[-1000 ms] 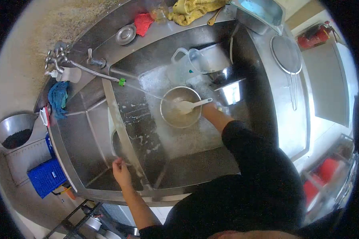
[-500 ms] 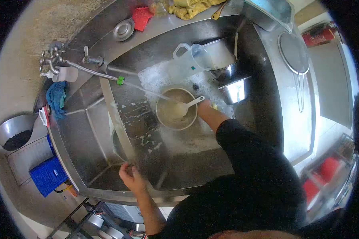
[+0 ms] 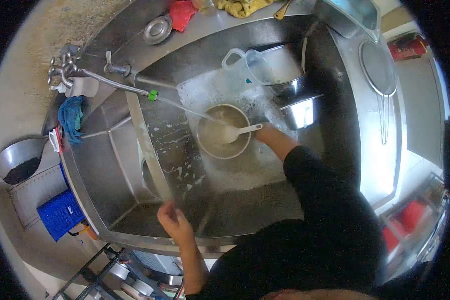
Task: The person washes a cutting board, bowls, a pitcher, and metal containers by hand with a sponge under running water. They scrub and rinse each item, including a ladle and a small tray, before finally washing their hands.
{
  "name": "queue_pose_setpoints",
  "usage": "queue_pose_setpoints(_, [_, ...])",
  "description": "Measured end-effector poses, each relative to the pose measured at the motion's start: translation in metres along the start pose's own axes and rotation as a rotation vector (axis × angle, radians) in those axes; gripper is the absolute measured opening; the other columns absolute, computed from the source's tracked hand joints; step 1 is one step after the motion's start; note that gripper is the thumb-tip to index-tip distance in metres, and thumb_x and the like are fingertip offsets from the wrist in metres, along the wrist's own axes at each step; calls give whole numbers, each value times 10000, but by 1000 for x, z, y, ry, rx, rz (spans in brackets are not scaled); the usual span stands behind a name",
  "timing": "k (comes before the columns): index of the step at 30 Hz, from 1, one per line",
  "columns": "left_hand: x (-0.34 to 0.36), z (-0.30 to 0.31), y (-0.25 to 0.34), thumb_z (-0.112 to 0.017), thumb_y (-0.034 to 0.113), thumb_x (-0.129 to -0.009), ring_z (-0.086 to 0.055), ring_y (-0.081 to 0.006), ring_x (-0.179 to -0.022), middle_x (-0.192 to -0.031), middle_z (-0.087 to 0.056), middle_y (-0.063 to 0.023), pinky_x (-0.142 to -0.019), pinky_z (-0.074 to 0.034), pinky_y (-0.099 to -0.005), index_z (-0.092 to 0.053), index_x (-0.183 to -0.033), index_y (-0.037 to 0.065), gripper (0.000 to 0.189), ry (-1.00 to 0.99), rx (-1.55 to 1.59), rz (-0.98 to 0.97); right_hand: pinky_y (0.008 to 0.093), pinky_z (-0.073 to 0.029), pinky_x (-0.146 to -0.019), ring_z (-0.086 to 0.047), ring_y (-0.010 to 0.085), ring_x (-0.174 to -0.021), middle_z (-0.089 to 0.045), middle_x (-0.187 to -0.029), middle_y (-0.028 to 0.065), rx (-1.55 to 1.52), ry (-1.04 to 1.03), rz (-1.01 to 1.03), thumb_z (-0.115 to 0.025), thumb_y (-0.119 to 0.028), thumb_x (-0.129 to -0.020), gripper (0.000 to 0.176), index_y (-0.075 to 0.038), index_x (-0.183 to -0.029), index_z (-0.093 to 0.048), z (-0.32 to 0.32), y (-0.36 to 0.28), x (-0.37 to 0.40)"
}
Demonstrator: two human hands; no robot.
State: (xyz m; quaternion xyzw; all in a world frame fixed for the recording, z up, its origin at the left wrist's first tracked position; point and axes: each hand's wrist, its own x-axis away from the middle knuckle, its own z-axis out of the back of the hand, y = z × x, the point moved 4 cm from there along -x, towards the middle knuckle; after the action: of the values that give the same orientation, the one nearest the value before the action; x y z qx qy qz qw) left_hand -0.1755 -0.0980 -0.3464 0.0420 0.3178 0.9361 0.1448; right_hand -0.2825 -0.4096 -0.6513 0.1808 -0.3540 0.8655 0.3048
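Observation:
A round metal pot with cloudy water stands in the large sink basin, and a white ladle rests in it, handle over the right rim. Water from the tap hose runs into the pot. My right hand is at the pot's right side, right by the ladle's handle end; its fingers are hidden, so what it holds does not show. Beside the front end of the sink divider, my left hand has its fingers curled in, with nothing visible in them.
Behind the pot stand a clear plastic jug and two metal containers, one being a shiny bowl, amid suds. A strainer lies on the right drainboard. A blue cloth hangs at the left edge, near a blue basket.
The view has shifted slightly. The ladle's handle has swung a little toward me, alongside my right hand. My left hand has shifted slightly to the right, its fingers still curled.

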Motion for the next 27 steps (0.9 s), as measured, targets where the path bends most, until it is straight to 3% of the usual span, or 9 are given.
queue_pose_setpoints(3, [-2, -3, -18, -506, -20, -744, -458, -207, -930, -1028, -440, -105, -841, -368, -307, -462, -1054, 10, 314, -31, -85, -51, 384, -472, -696, -585, 322, -845, -610, -862, 160, 101, -192, -37, -483, -218, -797, 196, -88, -846, -621, -27, 14, -19])
queue_pose_setpoints(7, [-4, -7, 1, -511, -13, -733, -447, -237, -953, -1025, -439, -123, -857, -352, -331, -472, -1036, 6, 306, -11, -140, -16, 385, -475, -689, -588, 319, -842, -615, -853, 147, 124, -206, -10, -490, -217, -793, 191, -92, -844, -626, -18, 7, -18])
queue_pose_setpoints(10, [-3, -11, 2, -518, 1, -727, -431, -257, -973, -1032, -430, -133, -863, -343, -350, -478, -1030, 3, 306, 9, -138, -26, 384, -477, -677, -596, 312, -814, -620, -828, 136, 65, -146, -40, -514, -255, -779, 207, -89, -814, -632, -21, 8, -17])
queue_pose_setpoints(13, [-1, -10, -2, -522, 13, -722, -424, -272, -985, -1047, -418, -144, -867, -342, -359, -482, -1023, -1, 304, 48, -151, -64, 388, -474, -679, -596, 319, -790, -620, -806, 136, 67, -12, 87, -549, -339, -748, 265, -92, -786, -638, -43, 15, -25])
queue_pose_setpoints(15, [1, -11, 0, -524, 14, -706, -422, -291, -990, -1063, -408, -153, -869, -343, -371, -485, -1019, -5, 316, 40, -118, -25, 394, -474, -670, -590, 336, -758, -615, -792, 141, -447, 90, -55, -574, -391, -709, 300, -105, -770, -643, -37, 12, -17])
queue_pose_setpoints(18, [2, -11, 5, -520, 19, -702, -422, -296, -984, -1045, -418, -156, -873, -341, -380, -490, -1011, -6, 311, 29, -198, -105, 343, -479, -729, -604, 259, -809, -632, -862, 99, -288, -68, -222, -532, -356, -790, 270, -125, -877, -641, -18, -3, -6])
queue_pose_setpoints(22, [2, -12, 2, -515, 20, -705, -423, -296, -979, -1025, -429, -153, -879, -336, -382, -493, -1002, -5, 299, 39, -170, -91, 364, -473, -730, -601, 289, -807, -628, -860, 117, -323, -34, -178, -522, -391, -776, 307, -123, -862, -643, -35, -2, -13])
queue_pose_setpoints(27, [0, -12, 2, -513, 9, -700, -426, -290, -972, -1008, -433, -157, -884, -332, -378, -491, -997, -8, 298, 25, -249, -163, 384, -471, -721, -587, 323, -841, -617, -876, 139, -76, -93, -193, -509, -354, -763, 288, -125, -881, -638, -15, -16, -7])
